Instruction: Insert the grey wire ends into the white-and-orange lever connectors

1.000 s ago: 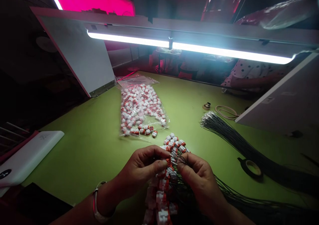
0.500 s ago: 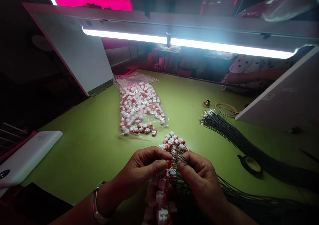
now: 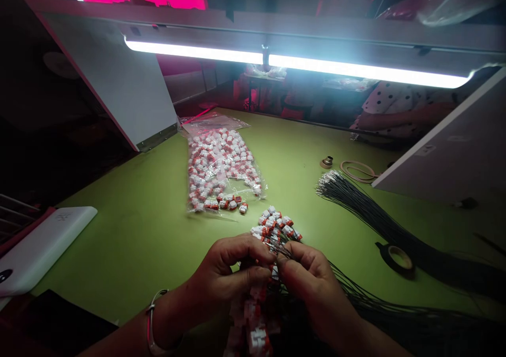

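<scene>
Bare right hand: thumb and fingers pinch thin black wires with bright silver tips.
Bare left hand: fingertips close beside those tips; whether they grip anything cannot be told.
Finished side, as judged: small white-and-orange plastic block connectors, heaped at 12 o'clock just beyond the fingers, others at 6 o'clock; black wires run among the heap.
Remaining connectors: similar white-and-orange blocks in a clear, flat plastic bag at 11 o'clock; no wires show there.
Remaining wire: thick silver-tipped black sheaf at 2 to 3 o'clock, seemingly unused.
Stage: apparently partway, with considerable stock left.
</scene>
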The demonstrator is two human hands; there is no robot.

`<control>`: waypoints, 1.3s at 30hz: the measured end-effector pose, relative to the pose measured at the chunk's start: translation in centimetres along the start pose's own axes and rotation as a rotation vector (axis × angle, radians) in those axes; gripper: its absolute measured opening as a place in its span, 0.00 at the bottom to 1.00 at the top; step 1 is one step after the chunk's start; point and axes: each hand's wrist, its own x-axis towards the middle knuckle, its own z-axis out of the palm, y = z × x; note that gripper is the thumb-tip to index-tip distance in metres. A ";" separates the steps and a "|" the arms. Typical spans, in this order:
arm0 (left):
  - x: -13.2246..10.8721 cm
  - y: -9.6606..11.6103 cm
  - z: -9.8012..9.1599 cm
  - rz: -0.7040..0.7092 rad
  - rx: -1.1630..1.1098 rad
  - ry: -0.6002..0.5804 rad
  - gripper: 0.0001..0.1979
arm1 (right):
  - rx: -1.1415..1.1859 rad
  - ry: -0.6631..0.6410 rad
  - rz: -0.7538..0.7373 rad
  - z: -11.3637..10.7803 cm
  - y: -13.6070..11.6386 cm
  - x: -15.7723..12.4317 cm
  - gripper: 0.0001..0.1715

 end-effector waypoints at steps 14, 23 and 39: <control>0.1 -0.2 0.2 -0.147 -0.115 0.048 0.04 | -0.070 -0.016 -0.015 -0.7 0.5 0.0 0.18; 0.0 -0.5 0.0 -0.110 -0.064 0.000 0.04 | -0.216 -0.029 -0.119 -0.8 1.0 -0.1 0.18; -0.2 -0.3 0.3 -0.123 -0.067 -0.001 0.03 | -0.317 -0.032 -0.197 -1.1 1.3 -0.1 0.17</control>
